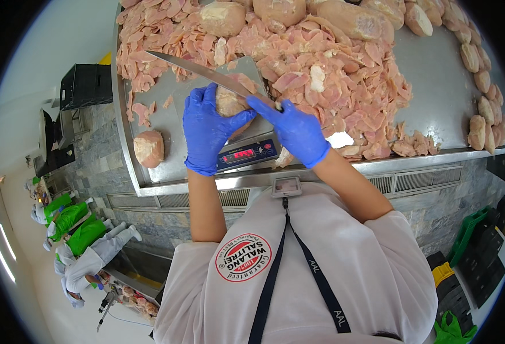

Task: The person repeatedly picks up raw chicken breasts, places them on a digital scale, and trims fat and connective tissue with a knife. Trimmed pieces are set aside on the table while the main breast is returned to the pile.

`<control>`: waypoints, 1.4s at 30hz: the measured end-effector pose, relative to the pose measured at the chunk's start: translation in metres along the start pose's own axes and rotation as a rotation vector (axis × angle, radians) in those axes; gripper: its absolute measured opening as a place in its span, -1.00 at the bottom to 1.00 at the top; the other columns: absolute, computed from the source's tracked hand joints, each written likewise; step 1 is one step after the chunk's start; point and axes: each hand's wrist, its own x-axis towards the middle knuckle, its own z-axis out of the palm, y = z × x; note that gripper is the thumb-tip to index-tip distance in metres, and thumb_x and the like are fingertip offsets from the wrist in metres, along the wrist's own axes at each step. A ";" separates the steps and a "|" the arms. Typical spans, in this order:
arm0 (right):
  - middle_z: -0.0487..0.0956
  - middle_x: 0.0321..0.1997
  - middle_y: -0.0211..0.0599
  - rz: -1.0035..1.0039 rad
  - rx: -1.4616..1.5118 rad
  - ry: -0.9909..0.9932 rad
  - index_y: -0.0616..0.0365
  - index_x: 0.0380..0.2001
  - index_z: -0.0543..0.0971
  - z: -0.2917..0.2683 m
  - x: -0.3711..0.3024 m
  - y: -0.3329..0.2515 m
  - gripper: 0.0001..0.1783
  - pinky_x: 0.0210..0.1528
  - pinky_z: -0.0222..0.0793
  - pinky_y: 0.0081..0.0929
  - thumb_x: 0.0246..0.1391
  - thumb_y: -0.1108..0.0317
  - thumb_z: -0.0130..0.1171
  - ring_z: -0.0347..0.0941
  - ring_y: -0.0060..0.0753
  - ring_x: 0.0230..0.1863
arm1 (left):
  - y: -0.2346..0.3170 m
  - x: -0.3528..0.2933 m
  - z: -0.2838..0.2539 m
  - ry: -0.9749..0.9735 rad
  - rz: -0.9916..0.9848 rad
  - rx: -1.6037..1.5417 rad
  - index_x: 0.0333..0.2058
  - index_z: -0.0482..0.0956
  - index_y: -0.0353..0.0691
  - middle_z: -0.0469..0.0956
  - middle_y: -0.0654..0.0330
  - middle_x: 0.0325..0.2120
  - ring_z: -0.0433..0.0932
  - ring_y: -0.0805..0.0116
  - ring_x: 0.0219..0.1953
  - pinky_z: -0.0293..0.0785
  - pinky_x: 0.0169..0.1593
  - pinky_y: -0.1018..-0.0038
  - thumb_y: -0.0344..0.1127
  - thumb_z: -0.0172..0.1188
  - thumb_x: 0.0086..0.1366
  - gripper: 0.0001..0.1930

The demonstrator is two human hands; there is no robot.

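Note:
My left hand point(206, 131), in a blue glove, grips a rounded piece of pale pink meat point(228, 103), its thumb laid across the near side. The meat rests on a digital scale point(248, 155) with a lit red display. In my right hand point(299, 131), also gloved in blue, is a long knife point(198, 69). Its blade crosses over the meat and points to the far left. Most of the handle is hidden in my fingers. Beside the scale on the left lies another rounded piece of meat point(149, 149).
Thin meat slices point(344, 86) are heaped over the steel table point(436, 97). Several large meat pieces point(355, 20) line its far side and right edge. A black crate point(86, 86) stands beyond the left edge. People in green aprons point(86, 235) are at the far left.

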 end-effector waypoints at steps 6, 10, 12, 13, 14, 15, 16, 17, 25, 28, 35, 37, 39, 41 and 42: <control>0.44 -0.43 -0.05 -0.030 0.086 0.008 -0.62 0.41 0.12 -0.005 0.018 0.007 -0.10 -0.52 0.47 -0.20 0.07 0.52 0.01 0.52 -0.07 -0.53 | -0.006 0.002 -0.008 -0.068 -0.012 -0.096 0.05 0.55 -0.31 0.53 0.02 -0.14 0.49 0.05 -0.06 0.47 0.02 0.21 0.11 0.58 -0.27 -0.09; 0.54 -0.24 -0.04 -0.007 0.244 -0.204 -0.41 0.44 0.08 -0.031 0.014 0.019 -0.17 -0.35 0.50 -0.17 0.15 0.48 -0.01 0.56 0.00 -0.41 | -0.010 -0.001 -0.013 -0.126 0.025 -0.129 0.09 0.54 -0.25 0.53 0.03 -0.09 0.50 0.06 -0.02 0.44 0.10 0.24 0.01 0.60 -0.27 -0.11; 0.57 -0.07 0.01 0.003 0.370 -0.250 -0.32 0.45 0.06 -0.033 0.028 0.016 -0.22 -0.22 0.51 -0.15 0.21 0.47 -0.04 0.59 0.06 -0.31 | -0.011 0.006 -0.016 -0.158 0.067 -0.180 0.10 0.54 -0.24 0.53 0.05 -0.08 0.50 0.05 -0.01 0.42 0.12 0.24 0.00 0.60 -0.28 -0.10; 0.55 0.01 0.04 -0.027 0.460 -0.233 -0.30 0.46 0.05 -0.025 0.041 0.021 -0.23 -0.15 0.50 -0.14 0.23 0.47 -0.06 0.59 0.07 -0.27 | -0.011 0.007 -0.015 -0.159 0.086 -0.175 0.10 0.54 -0.24 0.53 0.05 -0.08 0.50 0.05 -0.01 0.42 0.12 0.24 0.00 0.60 -0.28 -0.11; 0.54 0.08 0.08 -0.059 0.551 -0.215 -0.28 0.46 0.04 -0.020 0.053 0.026 -0.25 -0.09 0.49 -0.13 0.25 0.47 -0.09 0.59 0.09 -0.23 | -0.014 0.008 -0.013 -0.159 0.105 -0.168 0.10 0.54 -0.24 0.54 0.06 -0.08 0.50 0.05 -0.01 0.42 0.12 0.24 -0.01 0.60 -0.28 -0.11; 0.51 0.11 0.10 -0.091 0.580 -0.211 -0.27 0.46 0.03 -0.020 0.061 0.030 -0.25 -0.04 0.48 -0.13 0.26 0.47 -0.10 0.59 0.09 -0.19 | -0.016 0.007 -0.013 -0.162 0.119 -0.159 0.10 0.54 -0.24 0.54 0.06 -0.08 0.50 0.05 -0.01 0.41 0.12 0.24 -0.01 0.60 -0.28 -0.11; 0.49 0.14 0.11 -0.123 0.608 -0.205 -0.26 0.46 0.02 -0.020 0.067 0.033 -0.26 0.00 0.46 -0.13 0.27 0.47 -0.12 0.59 0.09 -0.15 | -0.017 0.009 -0.014 -0.164 0.124 -0.147 0.08 0.54 -0.24 0.54 0.06 -0.09 0.50 0.06 -0.01 0.42 0.11 0.24 0.01 0.60 -0.28 -0.12; 0.47 0.17 0.13 -0.154 0.634 -0.206 -0.25 0.46 0.02 -0.025 0.068 0.030 -0.27 0.04 0.44 -0.14 0.28 0.47 -0.13 0.59 0.09 -0.11 | -0.018 0.009 -0.014 -0.165 0.123 -0.139 0.06 0.55 -0.25 0.54 0.06 -0.10 0.49 0.06 -0.02 0.42 0.10 0.25 0.02 0.60 -0.28 -0.13; 0.50 0.12 0.14 0.067 0.466 -0.497 -0.30 0.47 -0.04 -0.042 0.034 0.022 -0.26 0.02 0.42 -0.08 0.28 0.41 -0.15 0.54 0.16 -0.04 | -0.026 0.007 -0.012 -0.150 0.064 -0.311 -0.01 0.59 -0.19 0.56 0.12 -0.10 0.49 0.09 0.00 0.42 0.10 0.25 0.04 0.59 -0.26 -0.21; 0.55 -0.01 0.18 -0.049 0.469 -0.350 -0.33 0.47 -0.05 -0.025 -0.003 0.048 -0.23 -0.06 0.44 -0.04 0.26 0.39 -0.12 0.55 0.18 -0.14 | -0.039 0.011 -0.016 -0.168 0.231 -0.244 0.02 0.57 -0.18 0.55 0.11 -0.04 0.46 0.08 0.06 0.35 0.17 0.24 -0.02 0.56 -0.17 -0.26; 0.55 -0.39 0.03 0.178 -0.044 -0.282 -0.41 0.47 -0.02 -0.072 -0.036 0.075 -0.19 -0.31 0.43 -0.08 0.23 0.42 -0.05 0.53 0.06 -0.38 | -0.047 -0.011 -0.034 0.035 0.242 -0.274 0.16 0.46 -0.22 0.45 0.05 0.15 0.32 0.12 0.25 0.12 0.37 0.25 -0.21 0.34 0.19 -0.43; 0.49 -0.47 -0.04 0.052 -0.023 -0.124 -0.42 0.46 0.02 -0.069 -0.049 0.077 -0.20 -0.36 0.41 -0.11 0.23 0.42 -0.01 0.50 0.01 -0.45 | -0.049 -0.021 -0.027 0.145 0.035 -0.571 0.18 0.43 -0.23 0.40 0.08 0.18 0.28 0.15 0.27 0.11 0.36 0.24 -0.23 0.31 0.24 -0.45; 0.47 -0.49 -0.08 -0.004 -0.057 -0.023 -0.46 0.45 0.04 -0.065 -0.059 0.068 -0.20 -0.40 0.41 -0.13 0.23 0.39 0.02 0.48 -0.02 -0.48 | -0.057 -0.034 -0.018 0.252 -0.202 -0.881 0.18 0.40 -0.23 0.35 0.13 0.21 0.24 0.18 0.29 0.13 0.34 0.22 -0.22 0.32 0.25 -0.45; 0.48 -0.47 -0.08 0.018 -0.151 0.030 -0.53 0.45 0.04 -0.063 -0.063 0.050 -0.20 -0.44 0.43 -0.14 0.22 0.34 0.04 0.47 -0.03 -0.48 | -0.064 -0.037 -0.018 0.280 -0.215 -0.862 0.22 0.35 -0.24 0.32 0.11 0.21 0.21 0.20 0.30 0.13 0.32 0.24 -0.21 0.31 0.27 -0.40; 0.48 -0.45 -0.10 0.008 -0.137 0.083 -0.52 0.44 0.06 -0.060 -0.064 0.044 -0.21 -0.44 0.43 -0.16 0.22 0.32 0.05 0.48 -0.04 -0.47 | -0.066 -0.037 -0.020 0.295 -0.215 -0.849 0.22 0.34 -0.24 0.32 0.10 0.21 0.21 0.20 0.30 0.13 0.32 0.24 -0.20 0.30 0.27 -0.40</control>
